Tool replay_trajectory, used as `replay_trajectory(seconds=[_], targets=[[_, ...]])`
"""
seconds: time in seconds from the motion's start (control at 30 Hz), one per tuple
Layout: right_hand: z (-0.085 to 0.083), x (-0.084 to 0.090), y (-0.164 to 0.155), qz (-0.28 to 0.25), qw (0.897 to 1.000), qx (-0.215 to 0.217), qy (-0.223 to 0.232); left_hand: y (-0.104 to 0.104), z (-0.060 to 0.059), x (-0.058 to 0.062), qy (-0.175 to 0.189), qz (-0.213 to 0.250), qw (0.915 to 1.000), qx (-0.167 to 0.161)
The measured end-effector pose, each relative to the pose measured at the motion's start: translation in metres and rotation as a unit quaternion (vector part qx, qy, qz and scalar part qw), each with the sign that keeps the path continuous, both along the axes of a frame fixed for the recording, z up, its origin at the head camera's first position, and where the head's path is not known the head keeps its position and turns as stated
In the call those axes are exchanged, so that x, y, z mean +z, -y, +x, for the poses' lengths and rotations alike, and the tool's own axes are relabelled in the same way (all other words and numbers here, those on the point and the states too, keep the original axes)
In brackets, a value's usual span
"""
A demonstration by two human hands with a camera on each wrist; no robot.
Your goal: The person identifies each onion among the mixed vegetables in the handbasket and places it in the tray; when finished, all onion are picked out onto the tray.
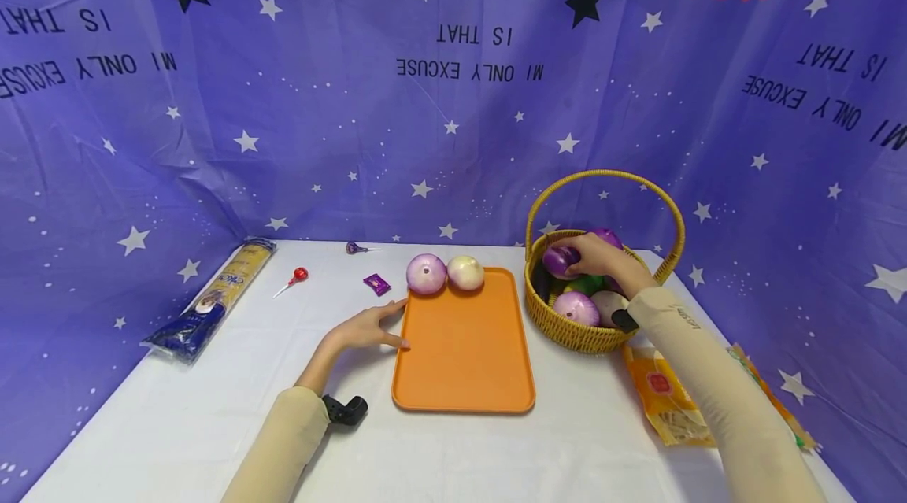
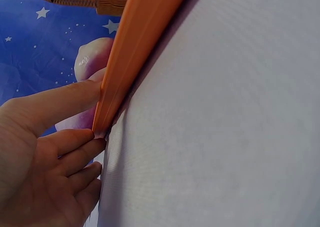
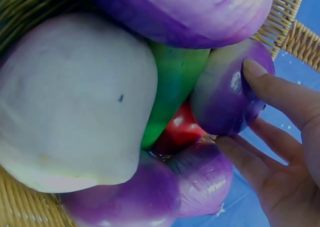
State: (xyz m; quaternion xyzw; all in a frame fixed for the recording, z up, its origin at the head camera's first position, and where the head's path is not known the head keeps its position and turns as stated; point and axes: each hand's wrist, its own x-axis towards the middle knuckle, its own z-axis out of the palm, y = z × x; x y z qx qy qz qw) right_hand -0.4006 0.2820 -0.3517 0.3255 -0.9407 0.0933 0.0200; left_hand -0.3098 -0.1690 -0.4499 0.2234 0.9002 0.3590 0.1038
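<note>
Head view: a starred purple backdrop [image 1: 453, 133] hangs behind and around a white surface [image 1: 439, 448]. An orange tray [image 1: 464, 353] lies in the middle of the surface, and two round onions sit side by side at its far edge, a purple onion [image 1: 426, 274] on the left touching a pale onion [image 1: 465, 272] on the right. To the right of the tray stands a wicker basket [image 1: 574, 334] with a tall hoop handle, filled with purple and pale vegetables and something green. A long blue and yellow packet [image 1: 212, 302] lies at the far left of the surface, and a yellow packet [image 1: 666, 401] lies near the basket on the right, partly under the right forearm. Smaller things lie beyond the tray on the left: a red lollipop [image 1: 298, 276], a purple lollipop [image 1: 354, 249] and a small purple wrapped sweet [image 1: 377, 283].

The right hand [image 1: 602, 257] reaches into the basket and its fingers curl round a small purple eggplant [image 1: 560, 260] on top of the pile; the right wrist view shows thumb and fingertips [image 3: 260, 72] pressed on the glossy purple skin [image 3: 225, 94], with a green vegetable [image 3: 172, 87] and a red one [image 3: 182, 129] just beside it.

The left hand [image 1: 368, 327] lies flat with straight fingers against the tray's left edge; the left wrist view shows fingertips [image 2: 82, 139] touching the orange rim [image 2: 130, 52].
</note>
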Motion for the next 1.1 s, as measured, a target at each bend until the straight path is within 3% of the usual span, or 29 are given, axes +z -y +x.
replay_trajectory(seconds=[0.43,0.83,1.1], targets=[[0.017,0.006,0.001,-0.046,0.997,0.01,-0.054,0.0,-0.001,-0.001,0.003,-0.004,1.0,0.005],[0.067,0.022,0.027,-0.148,0.986,-0.004,-0.073,0.001,-0.002,-0.002,0.001,-0.004,1.0,0.003],[0.088,0.015,0.057,-0.216,0.973,0.002,-0.078,0.001,-0.004,-0.006,0.007,-0.008,0.9999,0.003]])
